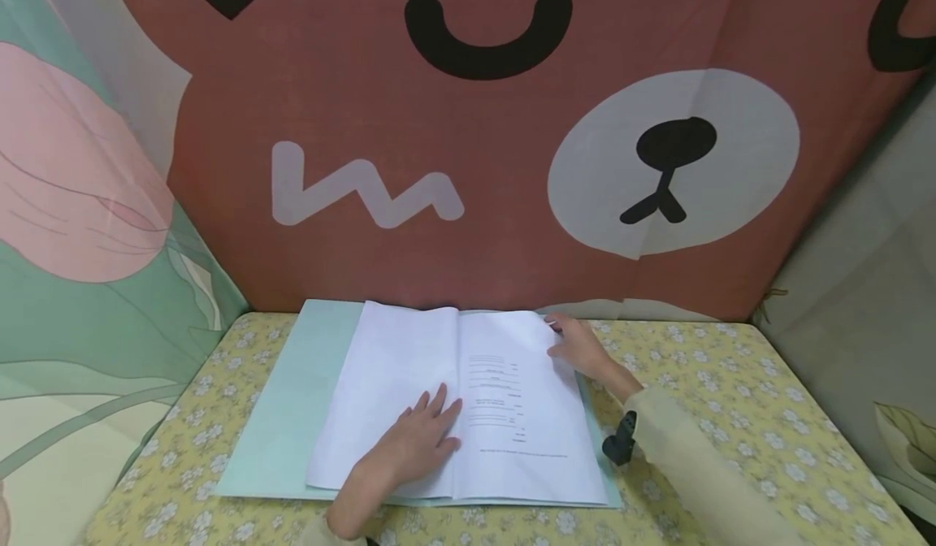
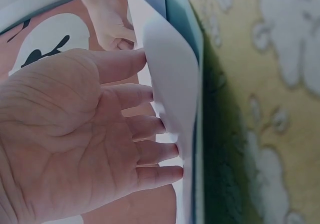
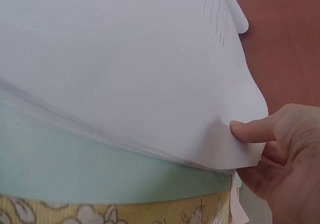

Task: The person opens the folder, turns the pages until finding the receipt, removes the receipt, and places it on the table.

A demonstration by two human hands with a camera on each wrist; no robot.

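White paper sheets (image 1: 522, 351) lie spread like an open booklet on a pale green folder (image 1: 285, 416). The right-hand page carries printed lines that appear upside down; the left-hand page (image 1: 395, 351) looks blank. My left hand (image 1: 418, 446) rests on the lower part of the left page near the centre fold, fingers extended, fingertips touching the paper. At the far right corner of the right page, my right hand (image 1: 581, 347) pinches the sheet's corner between thumb and fingers. In the right wrist view the thumb (image 3: 252, 130) lies over the paper and the other fingers are partly hidden beneath it.
The folder lies on a table with a yellow flowered cloth (image 1: 717, 416). A hanging curtain with a brown bear print (image 1: 504, 132) rises behind the table's back edge. Patterned green fabric (image 1: 73, 343) hangs at the left, grey fabric (image 1: 863, 262) at the right.
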